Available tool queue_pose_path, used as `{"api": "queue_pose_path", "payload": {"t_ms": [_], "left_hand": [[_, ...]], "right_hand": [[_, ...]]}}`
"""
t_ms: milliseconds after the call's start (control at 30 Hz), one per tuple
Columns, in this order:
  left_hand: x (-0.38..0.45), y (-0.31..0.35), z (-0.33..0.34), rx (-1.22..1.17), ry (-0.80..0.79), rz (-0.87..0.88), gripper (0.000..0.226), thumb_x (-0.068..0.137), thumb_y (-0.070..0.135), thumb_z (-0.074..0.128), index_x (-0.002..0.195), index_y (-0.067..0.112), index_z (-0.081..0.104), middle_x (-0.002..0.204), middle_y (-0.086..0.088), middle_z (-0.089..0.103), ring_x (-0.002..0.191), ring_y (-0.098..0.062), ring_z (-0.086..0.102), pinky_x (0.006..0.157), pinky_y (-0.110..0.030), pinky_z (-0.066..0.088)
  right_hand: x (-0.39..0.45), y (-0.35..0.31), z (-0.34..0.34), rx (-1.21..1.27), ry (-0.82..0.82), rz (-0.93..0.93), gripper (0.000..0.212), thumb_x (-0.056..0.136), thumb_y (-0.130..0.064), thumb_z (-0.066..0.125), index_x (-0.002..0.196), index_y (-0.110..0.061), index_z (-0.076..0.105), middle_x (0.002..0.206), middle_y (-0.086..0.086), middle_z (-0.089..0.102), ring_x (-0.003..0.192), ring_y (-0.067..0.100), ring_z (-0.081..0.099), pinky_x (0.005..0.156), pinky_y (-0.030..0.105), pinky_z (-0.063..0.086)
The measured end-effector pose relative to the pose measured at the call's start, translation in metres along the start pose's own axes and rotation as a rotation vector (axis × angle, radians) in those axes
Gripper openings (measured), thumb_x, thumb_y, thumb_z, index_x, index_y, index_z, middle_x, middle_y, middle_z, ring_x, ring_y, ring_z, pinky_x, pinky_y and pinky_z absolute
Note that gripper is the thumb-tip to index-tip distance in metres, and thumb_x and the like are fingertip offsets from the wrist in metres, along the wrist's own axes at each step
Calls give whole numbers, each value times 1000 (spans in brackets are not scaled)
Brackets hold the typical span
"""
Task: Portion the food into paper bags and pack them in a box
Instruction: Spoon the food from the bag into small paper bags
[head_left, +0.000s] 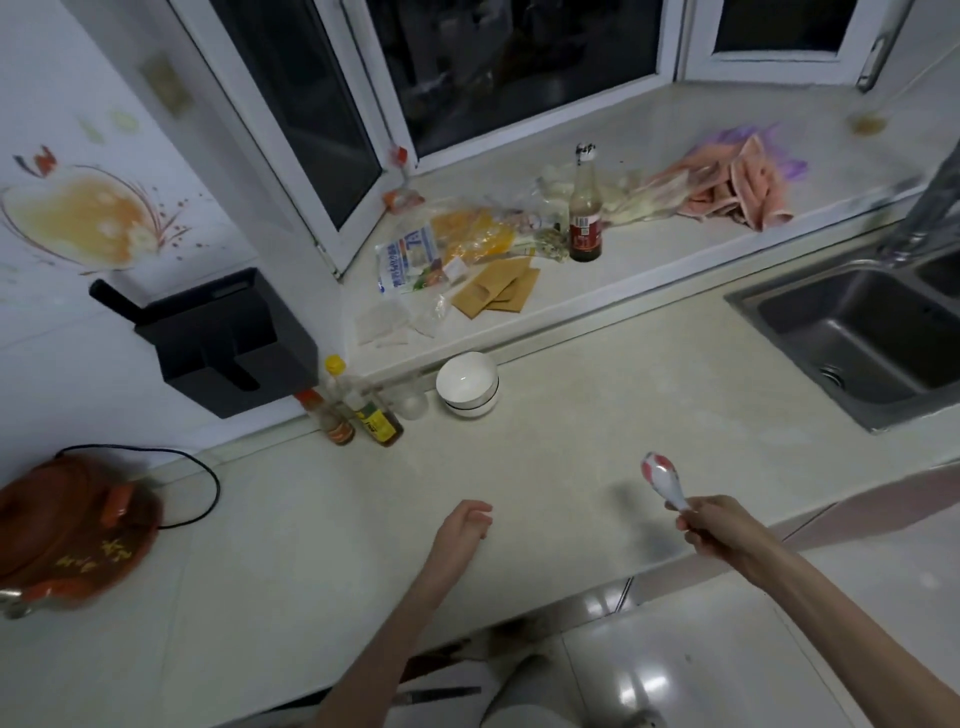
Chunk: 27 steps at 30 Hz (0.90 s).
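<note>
Lower right of centre: the fingers of the right hand (714, 525) are curled round the handle of a white ceramic spoon with red markings (664, 480), whose bowl points up and left above the pale stone countertop (571, 415); the handle end is hidden inside the fist. Lower centre: the left hand (464, 525) hangs over the counter holding nothing, fingers loosely bent and slightly apart.

Centre: two stacked white bowls with a dark rim line (467, 384) stand at the foot of the raised windowsill ledge (701, 260). On the ledge above lie flat brown paper bags (498, 291), overlapping, count unclear, just beside a heap of clear and yellow plastic food packets (457, 244) whose contents are hard to make out. A brown glass bottle with a red label (585, 208) stands just right of the heap.

Left edge: a brown lidded electric cooker (72, 525) is blurred and cut off. Right edge: a steel sink (857, 332) is partly cropped.
</note>
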<state>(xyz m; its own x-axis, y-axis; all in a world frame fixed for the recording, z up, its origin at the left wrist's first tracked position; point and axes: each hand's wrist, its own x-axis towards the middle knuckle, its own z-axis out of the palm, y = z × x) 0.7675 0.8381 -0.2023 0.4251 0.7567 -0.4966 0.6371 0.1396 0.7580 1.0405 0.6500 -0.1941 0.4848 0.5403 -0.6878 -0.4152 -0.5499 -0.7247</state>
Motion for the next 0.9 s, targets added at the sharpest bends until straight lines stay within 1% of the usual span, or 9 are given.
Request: {"api": "queue_pose_path", "payload": {"t_ms": [133,267,300,367,433,533,600,700,900], "left_hand": [[43,46,3,116,26,75,24,94,13,49,114,14,62,112,-8,63,104,-24,59,81,-28,42],[98,100,6,186,51,124,27,95,14,44,118,13,58,105,-2,58,88,-16,53,65,-13,38],[112,113,6,197,55,138,28,95,13,43,119,13,57,106,-1,57,87,-15,51,63,-12,37],[139,136,3,262,77,161,30,95,12,42,121,12,56,109,-2,57,88,-17,51,65,-18,39],[166,156,-2,366,87,187,31,93,11,44,122,12,55,118,-6,59,102,-23,55,81,-23,40],[203,178,-12,551,72,237,41,89,10,49,130,14,48,129,-9,53,120,-28,50,100,-39,42],[230,194,-21,643,119,269,47,86,10,50,133,16,44,130,-9,52,121,-28,48,99,-45,43],[273,213,-35,703,181,281,51,87,12,51,137,15,41,132,-10,51,122,-30,47,100,-47,43],[332,219,-49,893,146,334,51,86,15,51,135,14,37,137,-13,42,126,-33,39,101,-50,38]], "right_hand": [[-5,-13,-17,-35,-30,-38,27,91,8,37,102,6,61,65,9,54,54,16,44,50,23,36],[-6,-28,-24,-15,-58,-37,26,92,6,39,103,1,62,73,10,58,54,14,43,48,22,35],[-5,-33,-25,-9,-56,-41,26,93,6,39,104,0,62,74,10,58,54,14,42,47,21,34],[-2,-44,-27,-3,-51,-56,26,93,6,38,105,1,61,73,10,56,51,13,39,44,21,32],[2,-57,-28,8,-48,-67,27,93,6,36,105,2,60,69,8,52,46,10,34,41,19,29],[12,-74,-26,22,-48,-68,28,94,7,35,104,4,60,63,5,47,41,8,28,38,17,25],[20,-84,-21,12,-45,-64,27,94,7,35,105,3,60,63,4,47,41,8,28,38,17,26],[31,-95,-11,-9,-56,-50,27,95,6,36,105,2,61,61,2,46,42,9,28,40,18,26],[61,-107,-5,8,-12,-21,27,96,4,36,103,0,62,60,2,48,45,10,31,42,20,27]]}}
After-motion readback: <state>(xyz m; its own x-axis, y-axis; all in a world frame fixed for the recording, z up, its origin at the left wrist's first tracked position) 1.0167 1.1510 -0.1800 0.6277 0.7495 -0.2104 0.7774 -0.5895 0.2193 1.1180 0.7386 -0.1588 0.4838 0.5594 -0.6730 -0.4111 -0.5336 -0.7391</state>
